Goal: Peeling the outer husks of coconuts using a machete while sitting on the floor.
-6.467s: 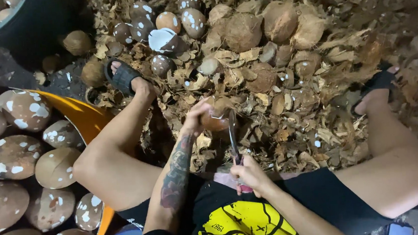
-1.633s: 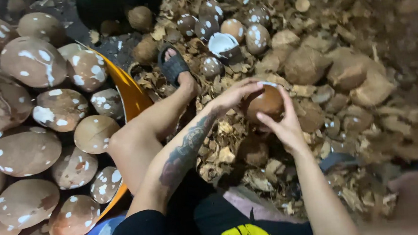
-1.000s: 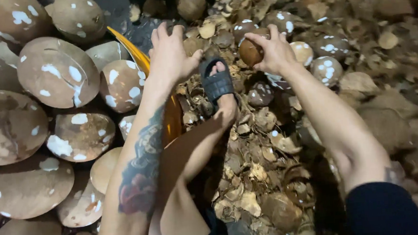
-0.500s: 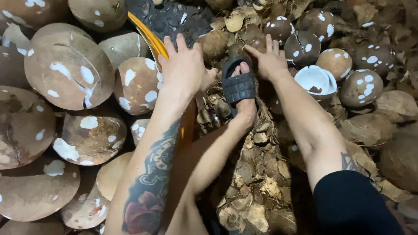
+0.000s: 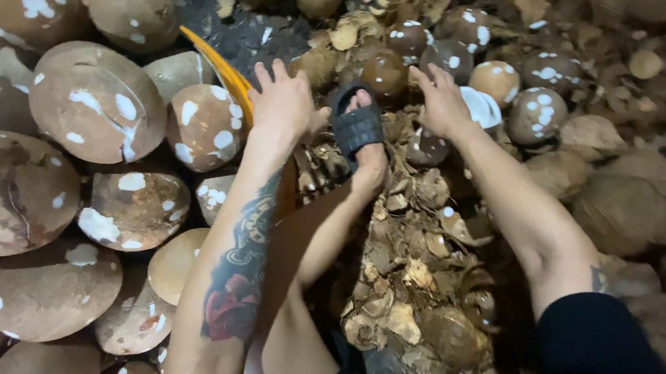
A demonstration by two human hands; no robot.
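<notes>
Head view: a dark brown peeled coconut (image 5: 385,74) with white flecks sat on the husk litter, just past the toes of the person's foot in a black sandal (image 5: 357,126), between the two hands. Right hand (image 5: 442,100) was just right of it, fingers loosely extended and slightly apart, tips pointing toward the nut; couldn't tell whether they touched it. Nothing was gripped in that hand. Left hand (image 5: 282,105) was open, fingers spread, palm down over the rim of an orange basin (image 5: 221,64), empty too. Left forearm carried a dark tattoo with a red rose.

Further out: more speckled peeled coconuts (image 5: 533,113) clustered to the right of the right hand, and a white shard of coconut flesh (image 5: 482,107) lay just beside the right wrist. Another small dark nut (image 5: 427,147) sat under the right wrist. Brown husk and shell chips (image 5: 411,274) covered the ground along the person's leg and out to the right, with unpeeled brown coconuts (image 5: 619,208) at the right edge.

Left side of frame: a big heap of pale brown shaved coconuts (image 5: 97,101) with white patches, stacked against and behind the orange basin rim, filling the frame to the bottom left
</notes>
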